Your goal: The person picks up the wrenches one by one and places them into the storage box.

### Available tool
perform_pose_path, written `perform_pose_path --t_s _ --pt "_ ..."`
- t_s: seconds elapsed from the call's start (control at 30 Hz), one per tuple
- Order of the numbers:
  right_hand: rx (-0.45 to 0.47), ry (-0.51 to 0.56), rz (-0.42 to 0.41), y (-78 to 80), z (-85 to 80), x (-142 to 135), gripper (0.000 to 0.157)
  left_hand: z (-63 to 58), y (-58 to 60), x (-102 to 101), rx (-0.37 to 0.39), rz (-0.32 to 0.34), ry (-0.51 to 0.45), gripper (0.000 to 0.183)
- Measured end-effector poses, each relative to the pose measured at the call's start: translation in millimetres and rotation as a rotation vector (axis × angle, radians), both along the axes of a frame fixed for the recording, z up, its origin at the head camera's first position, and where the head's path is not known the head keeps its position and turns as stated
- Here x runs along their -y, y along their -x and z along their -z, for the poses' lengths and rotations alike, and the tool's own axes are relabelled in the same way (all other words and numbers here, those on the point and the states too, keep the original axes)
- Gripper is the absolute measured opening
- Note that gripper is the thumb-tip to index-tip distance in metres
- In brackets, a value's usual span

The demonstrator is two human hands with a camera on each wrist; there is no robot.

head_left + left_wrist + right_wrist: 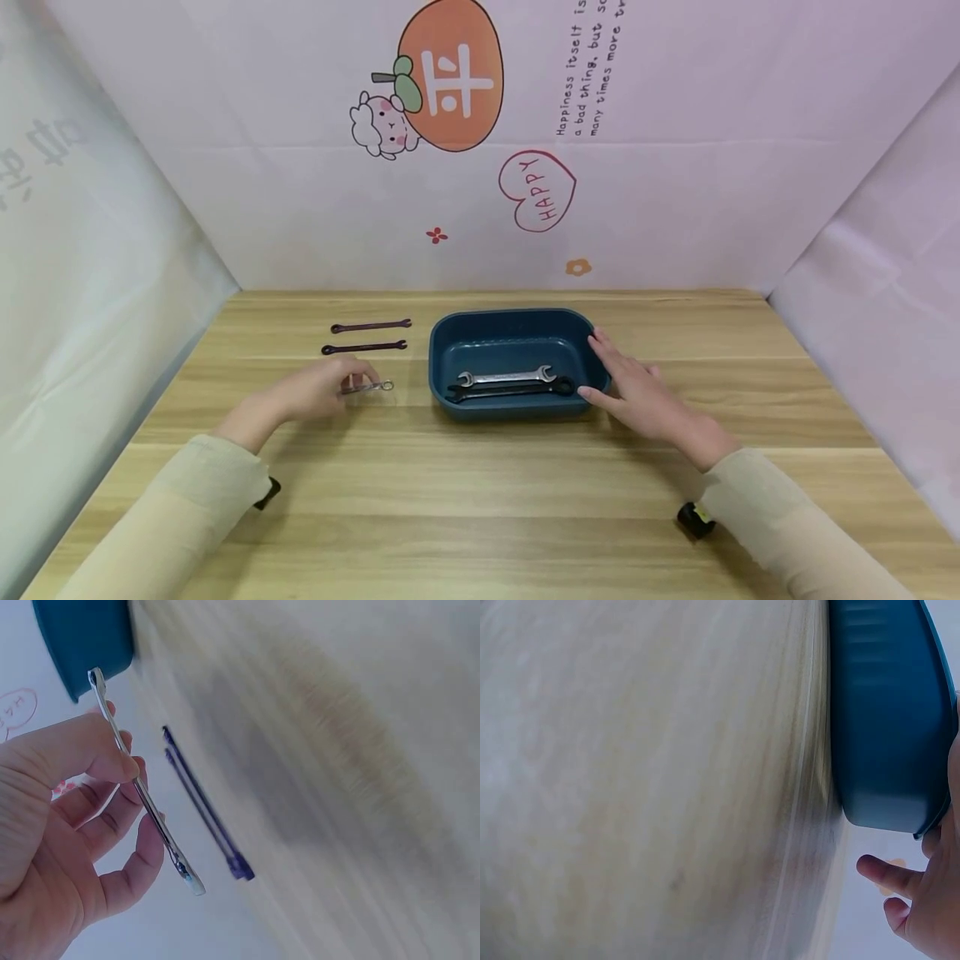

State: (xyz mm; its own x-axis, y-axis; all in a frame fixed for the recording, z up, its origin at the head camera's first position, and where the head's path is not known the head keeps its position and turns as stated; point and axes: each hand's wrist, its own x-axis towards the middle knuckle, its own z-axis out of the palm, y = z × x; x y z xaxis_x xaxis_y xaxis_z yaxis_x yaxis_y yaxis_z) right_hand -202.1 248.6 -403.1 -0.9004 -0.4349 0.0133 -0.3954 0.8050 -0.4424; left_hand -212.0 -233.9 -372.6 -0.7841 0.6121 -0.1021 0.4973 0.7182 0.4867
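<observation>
My left hand (330, 389) pinches a shiny silver wrench (147, 796) between thumb and fingers, raised above the table to the left of the blue bin. Two dark purple wrenches (371, 326) lie side by side on the table beyond that hand. Inside the blue bin (517, 410), a silver wrench (506, 377) and a black wrench (517, 389) lie along the near side. My right hand (643, 396) rests at the bin's right end with its fingers extended, touching the rim. In the right wrist view, part of that hand (937, 900) is cut off by the frame edge.
The wooden table (465, 508) runs to a white printed backdrop (660, 208) at the back, with pale sheets at both sides. A black device (696, 520) sits under the right sleeve, and another (267, 493) by the left one.
</observation>
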Motion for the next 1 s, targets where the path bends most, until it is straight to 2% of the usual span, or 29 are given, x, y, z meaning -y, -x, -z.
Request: perform_pose_path --t_s 0.23,1.0 --pt "0.003 0.004 0.002 -0.2 1.0 0.3 0.085 -12.9 6.2 2.1 -0.045 -0.037 0.035 0.051" --pt "0.006 0.012 -0.004 0.0 0.4 0.3 0.085 -34.0 26.7 -17.5 -0.018 -0.028 0.019 0.048"
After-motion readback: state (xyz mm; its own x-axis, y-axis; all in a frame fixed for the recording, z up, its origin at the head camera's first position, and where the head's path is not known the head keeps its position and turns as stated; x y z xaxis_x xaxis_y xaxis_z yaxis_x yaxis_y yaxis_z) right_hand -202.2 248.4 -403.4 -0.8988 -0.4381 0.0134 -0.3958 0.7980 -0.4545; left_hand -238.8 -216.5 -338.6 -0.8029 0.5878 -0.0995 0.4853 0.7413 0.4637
